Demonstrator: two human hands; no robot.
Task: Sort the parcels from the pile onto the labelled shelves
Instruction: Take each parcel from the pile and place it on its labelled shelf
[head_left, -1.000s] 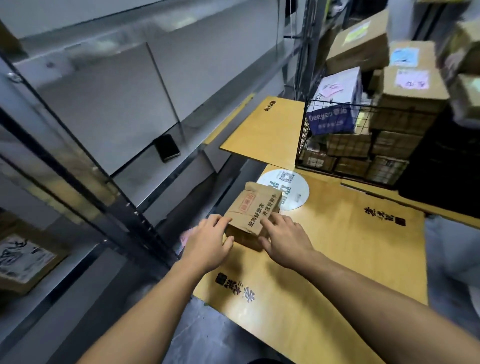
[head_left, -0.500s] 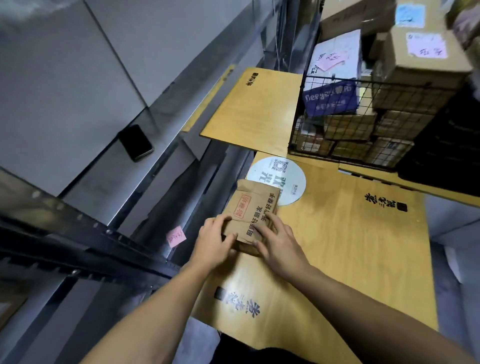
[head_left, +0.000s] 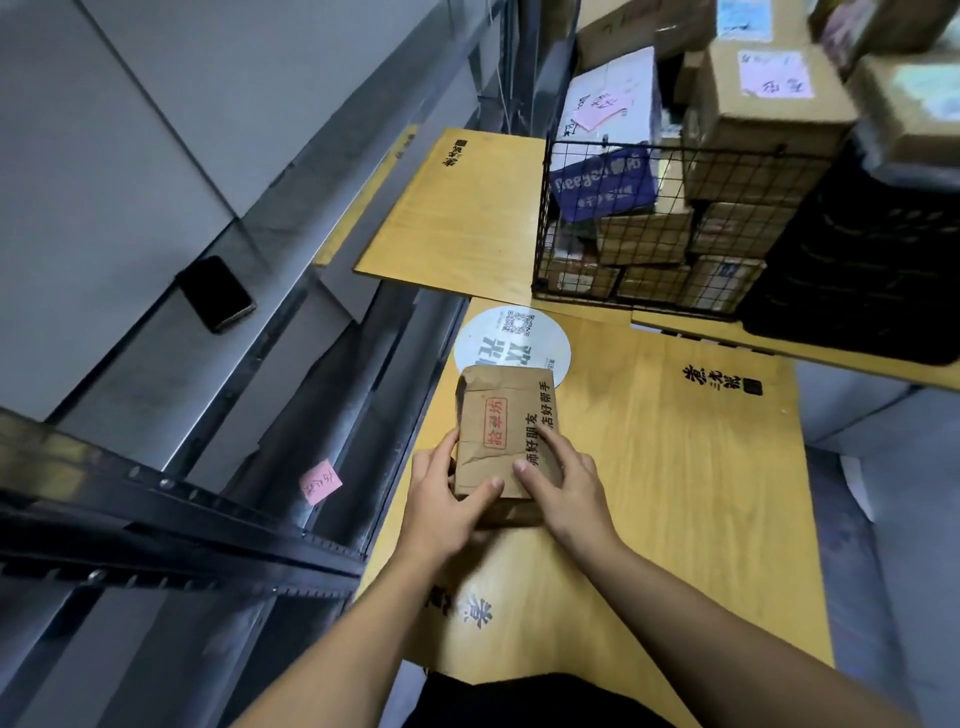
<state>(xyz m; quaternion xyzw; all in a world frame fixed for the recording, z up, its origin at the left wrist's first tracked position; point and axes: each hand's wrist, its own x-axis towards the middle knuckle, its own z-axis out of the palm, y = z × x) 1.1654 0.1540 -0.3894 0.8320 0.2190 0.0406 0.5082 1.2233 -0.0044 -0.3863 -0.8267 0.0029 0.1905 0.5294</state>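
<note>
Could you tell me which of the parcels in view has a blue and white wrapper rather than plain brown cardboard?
The blue and white parcel in the wire basket, bearing a pink note; its neighbours are brown cardboard.

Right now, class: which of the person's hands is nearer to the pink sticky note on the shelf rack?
Left. The left hand grips the brown parcel on the side towards the pink sticky note; the right hand rests on the parcel's far side, farther away.

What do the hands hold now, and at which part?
Both hands, left and right, hold the brown parcel at its near end, one on each side.
</note>
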